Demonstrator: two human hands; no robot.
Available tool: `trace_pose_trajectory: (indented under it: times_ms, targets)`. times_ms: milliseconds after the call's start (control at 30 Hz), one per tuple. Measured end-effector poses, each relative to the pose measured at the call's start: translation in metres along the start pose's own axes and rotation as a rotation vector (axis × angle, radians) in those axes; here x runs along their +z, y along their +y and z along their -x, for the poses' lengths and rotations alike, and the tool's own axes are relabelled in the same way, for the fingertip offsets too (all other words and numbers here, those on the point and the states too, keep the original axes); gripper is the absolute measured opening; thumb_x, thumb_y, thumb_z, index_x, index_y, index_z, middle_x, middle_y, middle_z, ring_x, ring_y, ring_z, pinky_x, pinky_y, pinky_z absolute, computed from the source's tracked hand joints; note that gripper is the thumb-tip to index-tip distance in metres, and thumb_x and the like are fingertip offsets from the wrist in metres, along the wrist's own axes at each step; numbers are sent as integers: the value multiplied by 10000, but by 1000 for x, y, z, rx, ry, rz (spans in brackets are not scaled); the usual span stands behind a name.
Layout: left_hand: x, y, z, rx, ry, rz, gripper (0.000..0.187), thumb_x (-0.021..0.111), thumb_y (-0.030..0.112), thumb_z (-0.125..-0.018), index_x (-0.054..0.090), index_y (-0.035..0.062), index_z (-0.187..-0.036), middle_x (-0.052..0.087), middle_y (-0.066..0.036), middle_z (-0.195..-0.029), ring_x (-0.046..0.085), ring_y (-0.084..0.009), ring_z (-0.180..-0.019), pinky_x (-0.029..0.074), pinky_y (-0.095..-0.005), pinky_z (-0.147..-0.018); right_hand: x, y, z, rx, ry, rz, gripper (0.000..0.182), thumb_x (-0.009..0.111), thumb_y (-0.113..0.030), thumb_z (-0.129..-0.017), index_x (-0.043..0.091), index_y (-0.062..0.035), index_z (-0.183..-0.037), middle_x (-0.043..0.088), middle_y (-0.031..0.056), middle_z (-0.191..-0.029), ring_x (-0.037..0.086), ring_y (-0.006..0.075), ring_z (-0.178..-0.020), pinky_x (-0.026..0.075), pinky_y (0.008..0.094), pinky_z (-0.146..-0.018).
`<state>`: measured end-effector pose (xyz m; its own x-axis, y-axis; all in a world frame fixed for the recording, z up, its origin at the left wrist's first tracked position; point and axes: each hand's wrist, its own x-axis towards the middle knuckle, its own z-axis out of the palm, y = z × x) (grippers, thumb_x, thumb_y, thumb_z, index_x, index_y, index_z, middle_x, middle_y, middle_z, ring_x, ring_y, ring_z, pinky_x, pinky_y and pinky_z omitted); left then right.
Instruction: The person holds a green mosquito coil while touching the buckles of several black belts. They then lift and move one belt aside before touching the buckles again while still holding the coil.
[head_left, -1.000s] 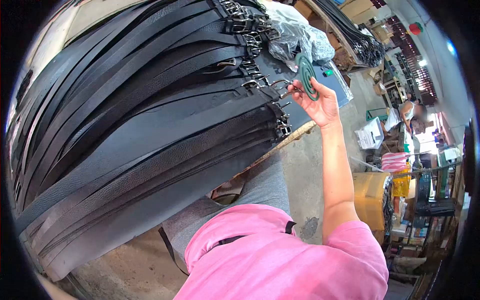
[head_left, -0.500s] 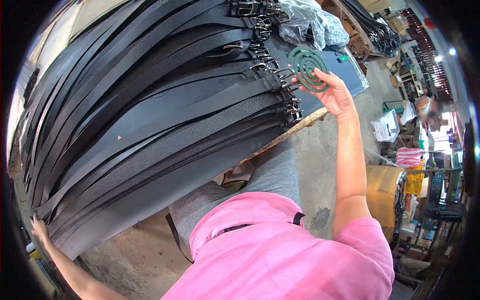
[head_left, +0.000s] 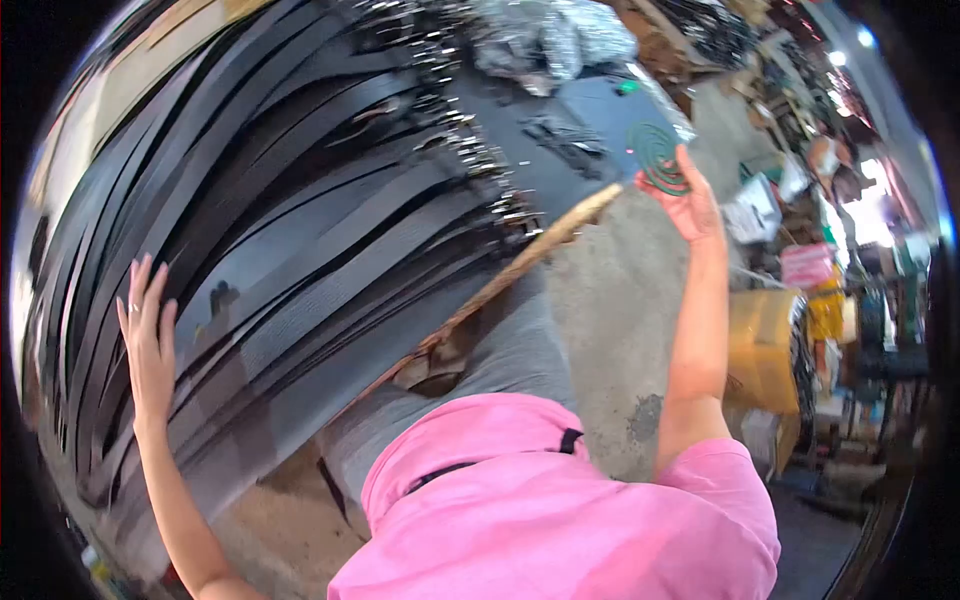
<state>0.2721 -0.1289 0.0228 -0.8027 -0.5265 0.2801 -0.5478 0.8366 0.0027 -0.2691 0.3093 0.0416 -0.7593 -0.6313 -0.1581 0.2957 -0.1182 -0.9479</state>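
Note:
My right hand [head_left: 697, 210] pinches a green mosquito coil [head_left: 652, 150] by its lower edge, out past the table's right corner. Fingers spread, my left hand [head_left: 147, 345] reaches over the left part of a thick spread of black leather belts [head_left: 330, 265] and holds nothing. The belts run lengthwise across the table, overlapping in layers. Their metal buckles [head_left: 468, 140] form a row toward the table's right end. Motion blurs much of the belts.
Crumpled clear plastic [head_left: 550, 40] lies at the table's far right, near some small dark pieces [head_left: 568, 145]. The table's worn wooden edge [head_left: 520, 258] runs close by my legs. A taped cardboard box [head_left: 762, 350] stands on the floor to the right, before cluttered shelves.
My left hand has come up and inward from the belts' far left ends. My right hand, still holding the mosquito coil, sits slightly further right and lower. The view has shifted.

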Motion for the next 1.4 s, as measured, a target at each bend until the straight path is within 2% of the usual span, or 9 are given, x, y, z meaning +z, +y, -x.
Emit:
trace_pose_trajectory:
  times_ms: [167,400,500,633,700,867,1033,1233,1400]
  targets:
    - [3,70,-18,96,-158,167,439,479,153,-987,455,124,-1425,399,-79,-1496,315,-224,-1419,120,-462,-1200,-85,2,0,95,196,68,384,674,-367,-903,628,-6,-1025,679,118,-991,659,259,-905,559,425,-816]
    - [-6,97,-32,146,-214,234,414,494,134,-979,490,98,-1391,460,-101,-1443,361,-257,-1390,199,-465,-1187,-112,0,-7,-28,76,-34,305,684,-354,-896,645,-52,-898,688,93,-951,663,216,-855,555,410,-808]
    - [-12,109,-39,173,-226,237,422,503,82,-962,495,89,-1384,486,-120,-1415,363,-275,-1388,203,-470,-1185,-159,36,-38,257,125,271,323,676,-370,-900,661,-65,-1004,682,48,-889,658,186,-801,541,406,-818]
    - [5,111,-42,239,-275,153,422,515,25,-935,505,40,-1357,499,-139,-1387,417,-310,-1342,267,-468,-1150,-114,31,-24,57,110,-51,300,684,-373,-893,654,-78,-939,677,20,-840,649,174,-742,546,396,-792]
    - [4,124,-51,236,-282,277,402,495,39,-956,515,58,-1357,509,-132,-1384,428,-301,-1336,309,-445,-1127,-135,48,-35,148,80,16,332,692,-353,-889,666,-61,-1045,705,59,-940,666,167,-805,564,382,-778]
    - [8,150,-66,206,-286,393,419,490,35,-961,478,31,-1380,500,-161,-1375,440,-332,-1316,386,-425,-1049,-136,50,-40,167,31,5,321,695,-340,-888,674,-56,-1036,712,49,-912,674,165,-809,569,380,-778]
    - [16,177,-69,203,-265,424,434,466,65,-982,434,37,-1414,483,-182,-1387,441,-347,-1306,360,-429,-1061,-134,63,-32,185,194,9,311,701,-338,-883,673,-56,-1011,699,41,-875,658,172,-749,559,376,-757]
    - [27,202,-78,136,-147,509,398,517,65,-952,520,34,-1349,540,-165,-1348,483,-320,-1275,362,-388,-1073,-116,82,3,-148,220,-362,275,662,-221,-902,613,-48,-1111,644,62,-1031,598,191,-903,509,372,-764]
    - [34,216,-93,220,73,587,364,611,105,-902,579,31,-1257,585,-143,-1280,500,-322,-1255,351,-448,-1081,-121,116,44,-28,348,-604,209,644,-209,-912,636,-33,-1026,646,112,-928,600,253,-856,487,418,-889]
